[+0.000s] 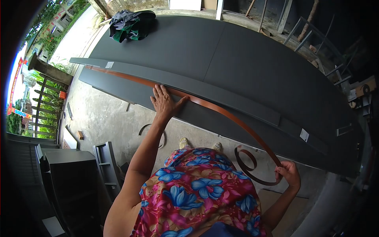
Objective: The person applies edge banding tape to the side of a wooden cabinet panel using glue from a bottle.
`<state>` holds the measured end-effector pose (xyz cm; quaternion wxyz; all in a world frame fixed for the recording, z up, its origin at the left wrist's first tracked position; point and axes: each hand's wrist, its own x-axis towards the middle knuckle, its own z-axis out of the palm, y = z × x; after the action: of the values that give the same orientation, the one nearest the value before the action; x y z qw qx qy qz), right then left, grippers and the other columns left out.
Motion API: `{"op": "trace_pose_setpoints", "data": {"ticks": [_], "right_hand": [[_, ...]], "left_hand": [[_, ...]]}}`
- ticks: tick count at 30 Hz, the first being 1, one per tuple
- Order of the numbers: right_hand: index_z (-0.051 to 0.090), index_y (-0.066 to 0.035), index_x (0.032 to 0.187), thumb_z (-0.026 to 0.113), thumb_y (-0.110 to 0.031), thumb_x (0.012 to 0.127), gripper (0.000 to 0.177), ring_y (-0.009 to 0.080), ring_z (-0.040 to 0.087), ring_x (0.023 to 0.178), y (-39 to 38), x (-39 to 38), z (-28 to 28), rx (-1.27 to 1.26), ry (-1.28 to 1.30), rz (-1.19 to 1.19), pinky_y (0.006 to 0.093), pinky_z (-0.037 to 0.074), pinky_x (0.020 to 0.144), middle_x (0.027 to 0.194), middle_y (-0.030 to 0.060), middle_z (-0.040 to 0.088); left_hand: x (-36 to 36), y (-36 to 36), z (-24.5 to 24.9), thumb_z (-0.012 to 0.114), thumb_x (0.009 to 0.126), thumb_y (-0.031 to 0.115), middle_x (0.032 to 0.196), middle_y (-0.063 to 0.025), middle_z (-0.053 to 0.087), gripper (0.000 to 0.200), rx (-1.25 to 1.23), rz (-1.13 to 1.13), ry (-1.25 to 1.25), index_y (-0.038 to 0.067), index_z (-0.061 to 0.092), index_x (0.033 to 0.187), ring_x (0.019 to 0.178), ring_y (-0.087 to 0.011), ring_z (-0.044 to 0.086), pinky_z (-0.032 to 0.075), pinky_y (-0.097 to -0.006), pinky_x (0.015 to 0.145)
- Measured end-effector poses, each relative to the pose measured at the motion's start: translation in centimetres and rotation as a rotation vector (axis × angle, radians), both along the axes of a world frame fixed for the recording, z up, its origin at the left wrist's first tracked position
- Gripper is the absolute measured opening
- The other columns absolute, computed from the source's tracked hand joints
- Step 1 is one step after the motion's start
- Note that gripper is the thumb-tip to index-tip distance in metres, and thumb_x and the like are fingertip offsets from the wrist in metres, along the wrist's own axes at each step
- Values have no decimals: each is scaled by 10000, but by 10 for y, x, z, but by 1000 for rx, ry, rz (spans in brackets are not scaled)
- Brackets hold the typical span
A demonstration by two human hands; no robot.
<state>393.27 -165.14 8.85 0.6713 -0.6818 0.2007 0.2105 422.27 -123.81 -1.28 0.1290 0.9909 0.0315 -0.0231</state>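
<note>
A long brown edge banding strip (233, 117) runs along the side of a narrow dark grey board (189, 82), then bows out to the right and curls at its loose end. My left hand (163, 103) lies with its fingers stretched and thumb spread, pressing on the strip near the middle of the board. Off the panel's near edge, my right hand (289, 173) is closed in a pinch on the strip. The board rests on a large dark grey panel (252, 59), and a second narrow board (304, 136) lies partly beneath it.
A bundled dark cloth (132, 25) sits on the panel's far left corner. Dark cabinet parts (71, 173) stand on the concrete floor at lower left, beside a framed piece (107, 168). Another curled strip (162, 139) lies on the floor. Metal frames (316, 43) are at upper right.
</note>
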Motion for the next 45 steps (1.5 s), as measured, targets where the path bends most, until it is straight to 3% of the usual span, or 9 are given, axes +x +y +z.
{"op": "trace_pose_setpoints", "data": {"ticks": [7, 15, 27, 33, 42, 45], "right_hand": [[605, 27, 748, 696, -143, 750, 192, 60, 503, 458, -59, -45, 4, -273, 52, -116, 207, 407, 433, 563, 30, 572], [618, 16, 742, 707, -117, 730, 161, 45, 503, 482, -85, 1, -11, -570, 183, -12, 195, 394, 435, 575, 27, 580], [624, -8, 741, 737, -141, 707, 178, 49, 514, 513, -126, 39, -39, -551, 107, 18, 195, 373, 453, 579, 14, 579], [615, 2, 710, 750, -133, 681, 193, 65, 525, 549, -125, 35, -45, -646, -4, -37, 219, 392, 500, 604, 37, 595], [546, -1, 768, 776, -156, 670, 295, 106, 527, 582, -112, 19, -58, -914, -330, -230, 263, 427, 536, 632, 56, 574], [526, -8, 830, 776, -169, 677, 334, 140, 539, 641, -96, 20, -52, -1025, -360, -259, 282, 443, 556, 713, 74, 571]], "left_hand": [[1, -1, -2, 564, 601, 776, 1428, -297, 139, 1236, 47, 17, -1, -120, 167, 1356, 1355, -400, 83, 127, -546, 1067], [-1, -3, 0, 561, 612, 769, 1431, -281, 161, 1219, 68, 18, -12, -109, 168, 1361, 1356, -382, 112, 143, -526, 1069], [-1, -4, 0, 558, 629, 754, 1437, -271, 160, 1192, 104, 34, 6, -96, 167, 1368, 1360, -364, 114, 157, -517, 1070], [0, -4, -2, 559, 630, 752, 1437, -270, 160, 1188, 98, 35, -4, -92, 170, 1370, 1359, -369, 117, 160, -523, 1066], [1, 0, -10, 540, 639, 765, 1437, -268, 160, 1183, 101, 29, -23, -85, 168, 1372, 1359, -370, 113, 164, -533, 1062], [0, -2, -7, 538, 638, 768, 1439, -267, 155, 1185, 102, 32, -13, -82, 164, 1374, 1360, -368, 109, 163, -534, 1062]]}}
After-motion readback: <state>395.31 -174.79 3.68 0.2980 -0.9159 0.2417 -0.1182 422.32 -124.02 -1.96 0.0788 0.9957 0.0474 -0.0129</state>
